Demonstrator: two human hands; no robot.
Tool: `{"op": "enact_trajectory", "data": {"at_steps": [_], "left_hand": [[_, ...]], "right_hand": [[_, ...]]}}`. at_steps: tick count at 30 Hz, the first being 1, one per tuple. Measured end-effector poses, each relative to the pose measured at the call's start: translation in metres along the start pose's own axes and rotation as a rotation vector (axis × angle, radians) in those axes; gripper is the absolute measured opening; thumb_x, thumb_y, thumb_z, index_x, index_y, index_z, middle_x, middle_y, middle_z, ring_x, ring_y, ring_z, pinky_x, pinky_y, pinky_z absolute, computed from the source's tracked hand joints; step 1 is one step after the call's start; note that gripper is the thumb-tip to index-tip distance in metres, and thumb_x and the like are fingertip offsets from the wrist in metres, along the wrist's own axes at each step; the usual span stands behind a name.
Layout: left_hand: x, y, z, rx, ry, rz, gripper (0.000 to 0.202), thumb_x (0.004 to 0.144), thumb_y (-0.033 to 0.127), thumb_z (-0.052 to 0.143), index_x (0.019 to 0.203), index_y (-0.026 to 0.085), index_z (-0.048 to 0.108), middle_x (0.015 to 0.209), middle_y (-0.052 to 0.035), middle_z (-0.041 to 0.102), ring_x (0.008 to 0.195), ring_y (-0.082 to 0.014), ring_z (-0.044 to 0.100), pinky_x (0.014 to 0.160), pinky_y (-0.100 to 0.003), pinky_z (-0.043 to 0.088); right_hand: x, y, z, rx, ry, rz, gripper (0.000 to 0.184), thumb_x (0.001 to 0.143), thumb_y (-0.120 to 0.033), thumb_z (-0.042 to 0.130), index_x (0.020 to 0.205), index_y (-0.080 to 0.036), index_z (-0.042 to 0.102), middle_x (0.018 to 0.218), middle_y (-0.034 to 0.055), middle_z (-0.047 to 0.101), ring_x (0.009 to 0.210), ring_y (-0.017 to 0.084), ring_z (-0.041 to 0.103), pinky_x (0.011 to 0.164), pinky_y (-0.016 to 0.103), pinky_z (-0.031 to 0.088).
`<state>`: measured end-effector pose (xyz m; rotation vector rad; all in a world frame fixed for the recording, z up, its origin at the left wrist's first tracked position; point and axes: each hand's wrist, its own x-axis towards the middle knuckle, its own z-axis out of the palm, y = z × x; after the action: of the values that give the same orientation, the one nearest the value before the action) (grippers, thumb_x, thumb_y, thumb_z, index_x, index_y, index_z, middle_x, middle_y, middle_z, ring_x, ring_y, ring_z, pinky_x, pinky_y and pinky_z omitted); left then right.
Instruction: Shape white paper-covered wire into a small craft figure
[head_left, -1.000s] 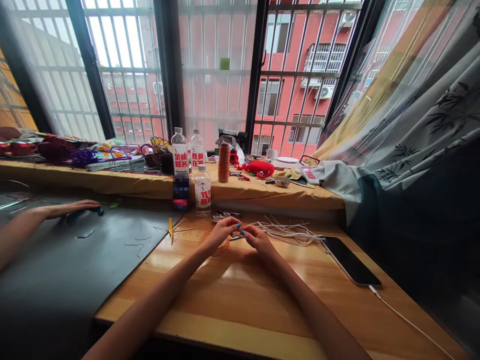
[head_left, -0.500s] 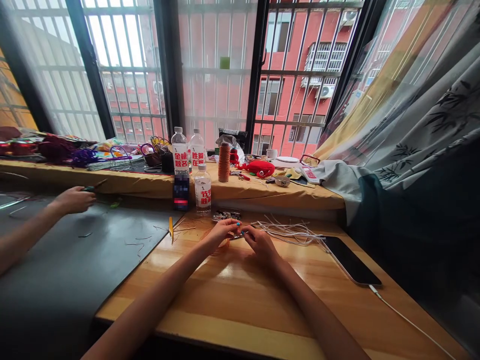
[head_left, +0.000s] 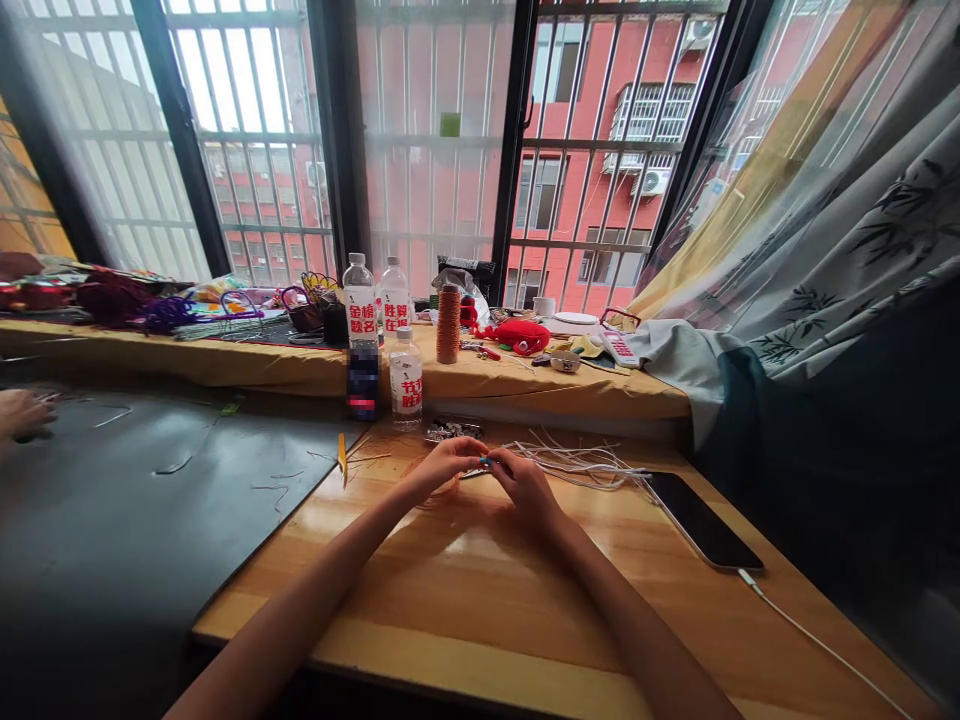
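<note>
My left hand (head_left: 452, 460) and my right hand (head_left: 521, 480) meet above the wooden table (head_left: 450, 590), with fingertips pinched together. Whatever sits between them is too small to make out. Blue polish shows on the nails. Under and beside my left hand lies a loose coil of thin copper-coloured wire (head_left: 435, 495). Just behind the fingers is a small tray of little metallic pieces (head_left: 454, 430). To the right of my right hand, a bundle of white cords (head_left: 577, 465) spreads over the tabletop.
A phone (head_left: 705, 520) with a white charging cable lies on the right. Yellow tweezers (head_left: 343, 460) rest at the left edge. Water bottles (head_left: 406, 385) and a spool of brown cord (head_left: 448, 325) stand at the back. A co-worker's hand (head_left: 26, 415) is over the dark table (head_left: 150, 540).
My fingertips have drawn closer together, my left hand shifting slightly right. The co-worker's hand has moved far left, and a thin strand now lies on the dark table.
</note>
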<state>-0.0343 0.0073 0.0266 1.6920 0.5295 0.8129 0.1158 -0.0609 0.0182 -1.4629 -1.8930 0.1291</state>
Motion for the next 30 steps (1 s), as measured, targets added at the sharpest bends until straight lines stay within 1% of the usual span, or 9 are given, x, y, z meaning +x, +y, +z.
{"op": "enact_trajectory", "data": {"at_steps": [3, 6, 8, 11, 14, 17, 22, 25, 30], "left_hand": [[0.002, -0.004, 0.0, 0.201, 0.019, 0.119, 0.018, 0.067, 0.021, 0.057, 0.083, 0.013, 0.059, 0.079, -0.0031, 0.06, 0.074, -0.0135, 0.054, 0.068, -0.024, 0.04], [0.0, -0.006, 0.001, 0.552, 0.085, 0.287, 0.014, 0.073, 0.018, 0.05, 0.083, 0.014, 0.059, 0.079, -0.004, 0.059, 0.073, -0.0134, 0.053, 0.068, -0.024, 0.041], [-0.003, -0.006, 0.003, 0.769, 0.116, 0.379, 0.015, 0.076, 0.016, 0.046, 0.084, 0.014, 0.059, 0.081, -0.0049, 0.057, 0.075, -0.0137, 0.052, 0.07, -0.025, 0.041], [-0.006, -0.008, 0.005, 0.95, 0.117, 0.43, 0.018, 0.079, 0.015, 0.042, 0.088, 0.014, 0.058, 0.082, -0.006, 0.055, 0.075, -0.0141, 0.052, 0.069, -0.025, 0.041], [-0.005, -0.011, 0.006, 0.979, 0.122, 0.437, 0.019, 0.08, 0.015, 0.042, 0.087, 0.014, 0.059, 0.078, -0.0052, 0.054, 0.073, -0.0134, 0.052, 0.068, -0.024, 0.042], [-0.003, -0.014, 0.005, 0.934, 0.138, 0.436, 0.018, 0.08, 0.018, 0.043, 0.082, 0.014, 0.06, 0.074, -0.0037, 0.055, 0.069, -0.0121, 0.052, 0.066, -0.022, 0.042], [-0.002, -0.015, 0.005, 0.875, 0.162, 0.429, 0.016, 0.079, 0.018, 0.045, 0.079, 0.014, 0.06, 0.074, -0.0037, 0.057, 0.069, -0.0119, 0.053, 0.065, -0.022, 0.041], [-0.002, -0.013, 0.005, 0.841, 0.17, 0.401, 0.013, 0.078, 0.017, 0.047, 0.076, 0.014, 0.059, 0.073, -0.0033, 0.058, 0.068, -0.0121, 0.053, 0.064, -0.022, 0.04], [-0.003, -0.007, 0.004, 0.773, 0.172, 0.344, 0.007, 0.075, 0.016, 0.05, 0.071, 0.013, 0.056, 0.067, -0.0012, 0.057, 0.064, -0.0114, 0.052, 0.06, -0.021, 0.038]], "right_hand": [[0.001, 0.001, 0.0, 0.0, 0.011, -0.006, 0.02, 0.081, -0.025, 0.039, 0.092, -0.022, 0.056, 0.08, 0.0013, 0.064, 0.07, 0.014, 0.057, 0.063, 0.021, 0.039], [0.001, 0.001, 0.001, -0.044, 0.012, -0.014, 0.02, 0.081, -0.024, 0.039, 0.093, -0.022, 0.056, 0.077, 0.0012, 0.064, 0.067, 0.013, 0.057, 0.061, 0.021, 0.038], [0.0, 0.0, 0.002, -0.09, 0.01, -0.018, 0.021, 0.081, -0.023, 0.039, 0.093, -0.022, 0.056, 0.077, 0.0017, 0.064, 0.066, 0.014, 0.057, 0.06, 0.021, 0.038], [-0.001, 0.0, 0.002, -0.156, 0.013, -0.04, 0.022, 0.082, -0.022, 0.038, 0.095, -0.02, 0.056, 0.079, 0.0033, 0.065, 0.067, 0.015, 0.058, 0.059, 0.021, 0.038], [-0.002, -0.001, 0.002, -0.221, 0.024, -0.072, 0.023, 0.082, -0.021, 0.038, 0.097, -0.02, 0.055, 0.082, 0.004, 0.065, 0.07, 0.015, 0.059, 0.059, 0.021, 0.038], [-0.003, -0.002, 0.001, -0.288, 0.031, -0.112, 0.023, 0.083, -0.021, 0.036, 0.096, -0.02, 0.056, 0.085, 0.0042, 0.065, 0.072, 0.015, 0.06, 0.059, 0.021, 0.038], [-0.003, -0.002, 0.0, -0.345, 0.018, -0.176, 0.025, 0.085, -0.022, 0.034, 0.094, -0.019, 0.056, 0.087, 0.005, 0.065, 0.072, 0.015, 0.06, 0.058, 0.02, 0.038], [-0.003, 0.002, 0.001, -0.332, 0.019, -0.169, 0.024, 0.085, -0.022, 0.034, 0.095, -0.02, 0.055, 0.087, 0.0044, 0.065, 0.073, 0.014, 0.06, 0.059, 0.02, 0.039], [-0.001, 0.007, 0.0, -0.236, 0.037, -0.12, 0.021, 0.084, -0.022, 0.036, 0.094, -0.022, 0.054, 0.083, 0.0021, 0.065, 0.07, 0.013, 0.059, 0.062, 0.02, 0.039]]}}
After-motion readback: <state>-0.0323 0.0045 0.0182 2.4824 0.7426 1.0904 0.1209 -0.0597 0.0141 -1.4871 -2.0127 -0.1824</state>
